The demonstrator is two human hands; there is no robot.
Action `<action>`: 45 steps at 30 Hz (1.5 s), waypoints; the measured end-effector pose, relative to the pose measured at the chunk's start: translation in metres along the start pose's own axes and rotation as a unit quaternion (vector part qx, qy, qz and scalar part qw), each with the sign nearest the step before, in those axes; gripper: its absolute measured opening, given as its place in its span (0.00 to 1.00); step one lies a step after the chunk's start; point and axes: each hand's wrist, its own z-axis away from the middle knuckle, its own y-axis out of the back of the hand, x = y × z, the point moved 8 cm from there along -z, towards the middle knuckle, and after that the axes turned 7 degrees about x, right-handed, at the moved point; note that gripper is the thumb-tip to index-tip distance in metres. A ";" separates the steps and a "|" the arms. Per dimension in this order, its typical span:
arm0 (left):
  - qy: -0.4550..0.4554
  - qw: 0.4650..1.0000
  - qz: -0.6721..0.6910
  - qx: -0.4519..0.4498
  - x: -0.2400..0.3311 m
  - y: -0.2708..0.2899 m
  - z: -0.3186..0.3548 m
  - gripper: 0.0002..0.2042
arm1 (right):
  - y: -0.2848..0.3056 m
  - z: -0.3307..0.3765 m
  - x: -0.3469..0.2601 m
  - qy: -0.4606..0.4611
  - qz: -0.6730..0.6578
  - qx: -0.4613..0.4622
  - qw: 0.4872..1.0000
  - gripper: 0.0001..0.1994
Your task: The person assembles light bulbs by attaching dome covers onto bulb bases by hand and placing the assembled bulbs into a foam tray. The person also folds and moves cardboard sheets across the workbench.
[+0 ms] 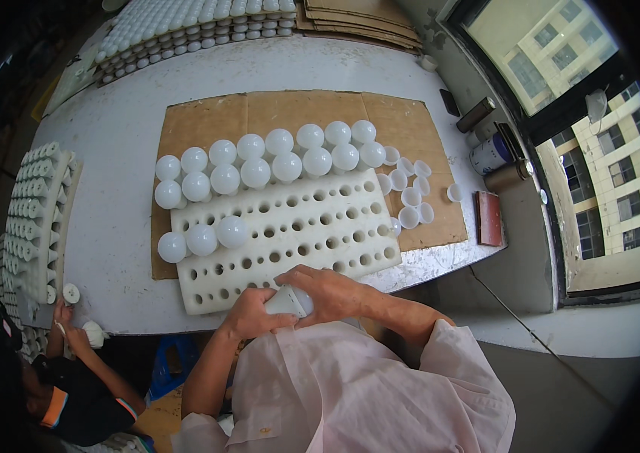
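Note:
Close to my body, at the table's front edge, a white light bulb is held between both hands. My left hand is closed around its tapered body, and my right hand grips the domed end. Just beyond them lies a white foam tray full of round holes. Two rows of upright bulbs stand along its far side. Three more bulbs sit in a nearer row on the left. Right of the tray, several translucent white cups are scattered, mostly on a cardboard sheet.
Stacked trays of bulbs and flattened cardboard fill the far edge. At left, a co-worker's hands are near trays of white parts. Bottles and a dark red flat object stand by the window wall.

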 end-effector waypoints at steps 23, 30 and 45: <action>-0.023 0.999 0.010 -0.025 0.000 0.006 0.000 0.21 | -0.003 -0.003 -0.023 0.259 -0.090 0.151 0.950 0.20; 0.006 0.987 0.150 0.049 -0.039 0.042 0.003 0.19 | -0.011 -0.034 0.045 -0.031 -0.158 0.182 0.970 0.33; 0.029 0.775 -0.137 0.616 -0.140 0.421 -0.008 0.32 | 0.038 -0.040 0.053 0.018 0.145 0.369 0.918 0.28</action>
